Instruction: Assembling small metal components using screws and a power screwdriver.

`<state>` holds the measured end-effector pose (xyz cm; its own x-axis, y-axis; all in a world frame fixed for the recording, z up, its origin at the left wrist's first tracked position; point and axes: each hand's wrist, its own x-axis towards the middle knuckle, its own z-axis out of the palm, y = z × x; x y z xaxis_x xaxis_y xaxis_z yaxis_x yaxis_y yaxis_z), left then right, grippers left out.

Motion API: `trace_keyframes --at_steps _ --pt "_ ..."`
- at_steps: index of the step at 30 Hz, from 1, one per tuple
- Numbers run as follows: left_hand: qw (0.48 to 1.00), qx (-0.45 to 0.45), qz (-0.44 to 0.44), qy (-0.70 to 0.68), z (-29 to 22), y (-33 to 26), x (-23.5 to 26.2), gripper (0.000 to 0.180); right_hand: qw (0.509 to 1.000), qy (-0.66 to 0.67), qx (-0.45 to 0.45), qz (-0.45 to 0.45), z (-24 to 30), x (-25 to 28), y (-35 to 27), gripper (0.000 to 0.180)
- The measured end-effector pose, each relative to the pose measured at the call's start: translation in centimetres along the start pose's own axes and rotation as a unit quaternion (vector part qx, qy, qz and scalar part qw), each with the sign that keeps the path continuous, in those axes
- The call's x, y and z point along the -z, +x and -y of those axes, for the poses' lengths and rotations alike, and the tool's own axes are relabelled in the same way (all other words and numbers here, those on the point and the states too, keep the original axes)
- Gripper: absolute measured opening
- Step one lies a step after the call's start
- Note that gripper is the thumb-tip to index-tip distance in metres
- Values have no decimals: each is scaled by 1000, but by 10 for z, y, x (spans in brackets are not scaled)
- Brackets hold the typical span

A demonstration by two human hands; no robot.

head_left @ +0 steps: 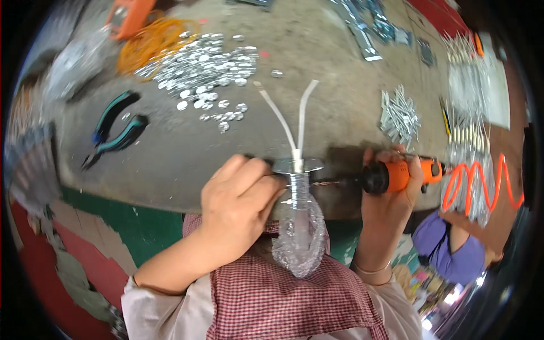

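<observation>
My left hand [241, 195] is closed, its fingertips pressed at the side of a ribbed metal tube part [299, 184]. Two white wires [303, 110] rise from the top of this part, spreading apart. Clear bubble wrap [300, 255] surrounds its lower end. A flat piece [311, 165] sticks out across its upper end. My right hand [391, 187] is wrapped round an orange and black power screwdriver [399, 175], whose thin bit points left at the tube part. Blur hides whether the bit touches it, and what exactly the left fingertips pinch.
Left of my hands lie teal and black pliers [116, 127]. Beyond are shiny metal discs [209, 62] and orange rubber bands [153, 42]. A heap of screws [399, 116] lies to the right, by wrapped wired parts [467, 141] and a coiled orange cord [481, 181]. A person's purple sleeve [447, 246] shows at right.
</observation>
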<state>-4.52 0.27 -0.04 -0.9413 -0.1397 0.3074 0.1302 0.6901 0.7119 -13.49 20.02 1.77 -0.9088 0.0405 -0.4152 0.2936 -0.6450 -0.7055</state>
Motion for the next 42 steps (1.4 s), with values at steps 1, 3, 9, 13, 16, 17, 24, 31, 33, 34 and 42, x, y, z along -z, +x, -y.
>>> trace_keyframes --at_steps 1,3,9,13,16,17,24,31,33,34,42 --pt "1000 0 2 -5 0 2 0 16 1000 -4 -4 -6 0 -4 1 29" --pt "1000 -1 25 -3 -1 4 2 20 1000 0 -3 -16 2 -3 0 28" --pt "999 -8 49 1 -1 4 0 24 999 25 -7 -39 2 -7 -6 27" --pt "998 -7 53 15 0 0 -1 24 999 24 -29 -33 2 -6 -4 26" --pt "998 -5 55 13 0 -1 0 24 999 15 -32 -32 1 -6 -4 26" --pt "998 -7 57 13 0 -1 0 24 999 7 -32 -34 0 -7 -4 26" --pt "996 -17 82 12 0 0 3 28 999 -3 -34 -40 1 -7 -5 29" --pt "995 -24 101 14 2 0 6 32 999 -3 -26 -22 -1 -6 -5 29" --pt "994 -26 104 9 2 1 6 32 999 -3 -29 -25 -1 -6 -5 30" --pt "994 -29 106 6 3 1 6 32 999 -4 -27 -29 -1 -7 -5 29" --pt "993 -34 110 -11 3 1 7 30 999 15 -8 -33 -3 -9 -6 26"
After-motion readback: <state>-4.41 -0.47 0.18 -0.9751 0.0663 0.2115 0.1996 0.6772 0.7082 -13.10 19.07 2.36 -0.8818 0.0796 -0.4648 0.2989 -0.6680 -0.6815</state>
